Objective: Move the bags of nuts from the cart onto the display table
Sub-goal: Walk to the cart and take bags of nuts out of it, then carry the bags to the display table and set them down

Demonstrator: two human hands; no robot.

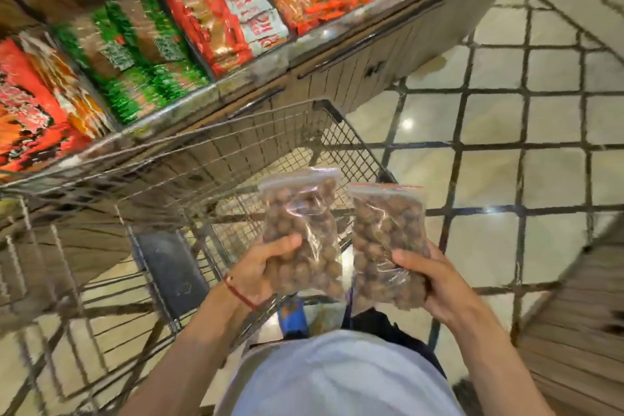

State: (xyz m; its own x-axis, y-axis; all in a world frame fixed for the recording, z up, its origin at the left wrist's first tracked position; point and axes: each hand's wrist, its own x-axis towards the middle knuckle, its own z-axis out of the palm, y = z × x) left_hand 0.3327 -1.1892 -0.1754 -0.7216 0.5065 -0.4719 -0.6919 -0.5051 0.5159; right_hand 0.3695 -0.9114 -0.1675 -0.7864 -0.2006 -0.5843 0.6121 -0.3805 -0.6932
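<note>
— Plastic zip bags of brown nuts: where are the two?
— Both are held in the air in front of the person, side by side and apart. The left bag [302,230] hangs over the near end of the wire cart [236,149], in the left hand [266,268]. The right bag [388,233], at the cart's right rim, is in the right hand [437,284].
— State of the fingers?
— Each thumb lies across the front of its bag's lower half, and the fingers are curled behind, clamped on the bag. The zip ends point away from the person.
— And the table?
— The display table [243,86] stands just beyond the cart, its compartments packed with green packets [135,54] and red packets [202,10]. A red thread [239,292] circles the left wrist. Tiled floor [506,162] lies to the right.
</note>
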